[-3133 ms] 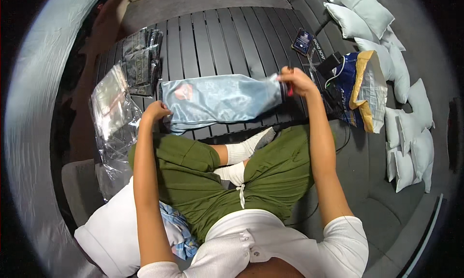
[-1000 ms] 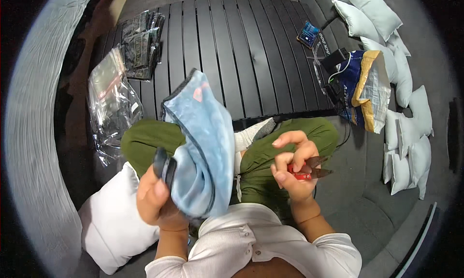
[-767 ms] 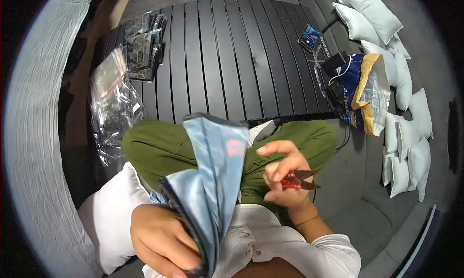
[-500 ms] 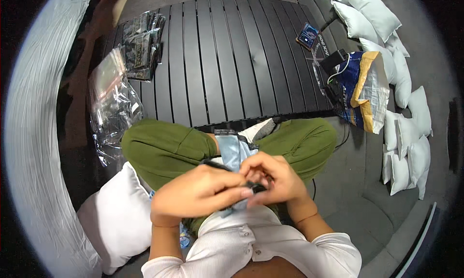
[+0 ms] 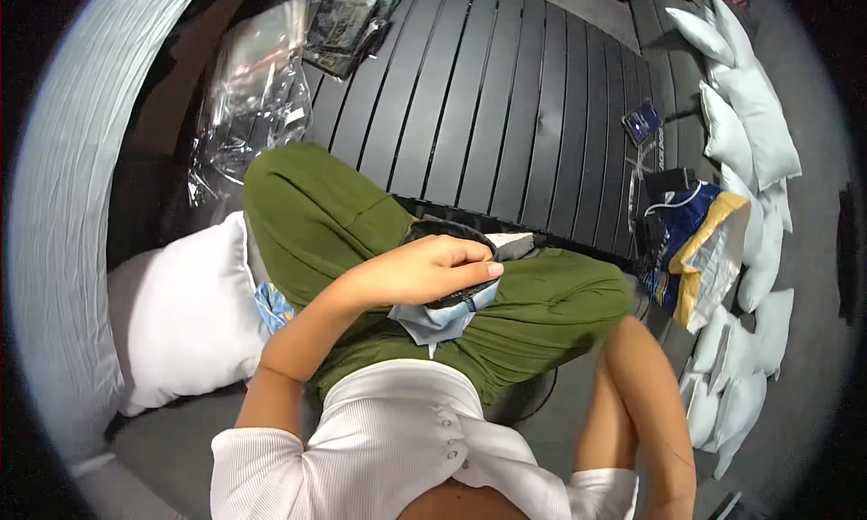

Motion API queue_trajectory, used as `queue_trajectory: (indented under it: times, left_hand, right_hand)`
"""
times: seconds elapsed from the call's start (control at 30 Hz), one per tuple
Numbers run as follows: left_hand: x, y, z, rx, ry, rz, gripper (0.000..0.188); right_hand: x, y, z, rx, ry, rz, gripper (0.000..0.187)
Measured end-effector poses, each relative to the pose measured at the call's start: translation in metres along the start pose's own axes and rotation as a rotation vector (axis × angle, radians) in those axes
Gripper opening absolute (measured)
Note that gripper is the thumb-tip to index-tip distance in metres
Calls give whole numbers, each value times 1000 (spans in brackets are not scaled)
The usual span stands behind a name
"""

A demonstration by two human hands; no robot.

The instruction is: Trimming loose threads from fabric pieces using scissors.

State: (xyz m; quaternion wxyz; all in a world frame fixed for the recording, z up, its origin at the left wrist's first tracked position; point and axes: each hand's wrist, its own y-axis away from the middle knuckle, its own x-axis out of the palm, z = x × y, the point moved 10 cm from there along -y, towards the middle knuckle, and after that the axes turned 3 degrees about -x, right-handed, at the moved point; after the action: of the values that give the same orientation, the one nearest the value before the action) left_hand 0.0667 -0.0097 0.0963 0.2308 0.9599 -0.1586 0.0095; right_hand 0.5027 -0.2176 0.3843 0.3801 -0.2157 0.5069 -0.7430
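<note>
My left hand [image 5: 438, 271] is over my lap, closed on a small black and light-blue fabric piece [image 5: 424, 323]. Its fingers curl over the black part, and the thumb lies along the right side. Pale blue cloth hangs below the hand, with a small dark fitting at its right edge and a short white tip at the bottom; its exact kind is unclear. My right arm [image 5: 646, 402] is bent at the right, its elbow outward and the forearm running down to the lower edge. The right hand is outside the picture.
Ahead stands a black slatted table [image 5: 479, 95] with dark packets [image 5: 348, 32] and clear plastic bags [image 5: 257, 77]. A phone [image 5: 642, 122] lies on its right. A blue-and-yellow sack [image 5: 695, 258] and white pillows [image 5: 754, 131] are rightward; a white cushion [image 5: 185, 312] is left.
Both hands were together at the fabric piece. My right hand has let go and left the picture at the lower right, while the left keeps its hold. The view has shifted.
</note>
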Motion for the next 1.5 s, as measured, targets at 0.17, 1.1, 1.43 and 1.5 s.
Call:
queue_trajectory:
  times: [0.17,1.1,1.43,1.5]
  left_hand:
    - [17,-7,-14,-1,47,38,35]
    - [-5,0,-1,60,273,-92,27]
    - [-7,14,2,-18,469,-12,13]
    - [-3,17,1,1,433,57,21]
  right_hand:
    - [37,-62,-56,-308,497,359,56]
    - [75,-84,-185,-517,222,568,36]
    - [60,-27,-437,247,-662,-180,18]
    - [31,36,-500,1066,-141,-466,18]
